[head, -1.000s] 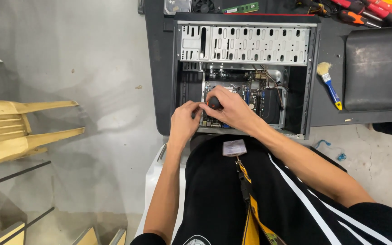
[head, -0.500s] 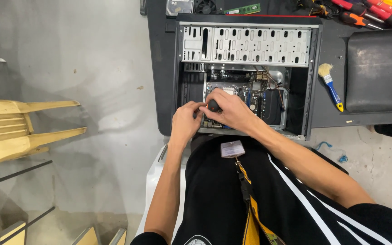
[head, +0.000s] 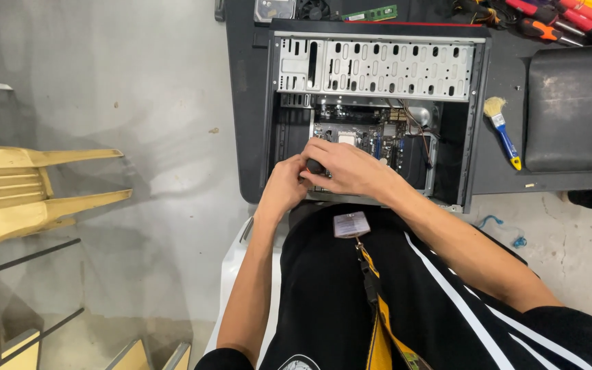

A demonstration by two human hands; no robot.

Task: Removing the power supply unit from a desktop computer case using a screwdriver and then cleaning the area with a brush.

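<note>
An open desktop computer case (head: 475,123) lies on its side on a dark table, its motherboard (head: 368,137) showing inside below a perforated metal drive bay (head: 378,67). My right hand (head: 347,168) is closed around the dark handle of a screwdriver (head: 315,166) at the case's near left corner. My left hand (head: 284,185) sits right beside it, fingers curled against the handle and the case's edge. The tool's tip is hidden by my hands.
A small brush with a blue and yellow handle (head: 503,133) lies on the table right of the case, next to a black pad (head: 575,109). Several red-handled screwdrivers (head: 556,17) lie at the far right. A yellow plastic chair (head: 29,188) stands on the left.
Both hands have stayed at the same corner of the case, with only a slight shift of the fingers around the screwdriver handle.
</note>
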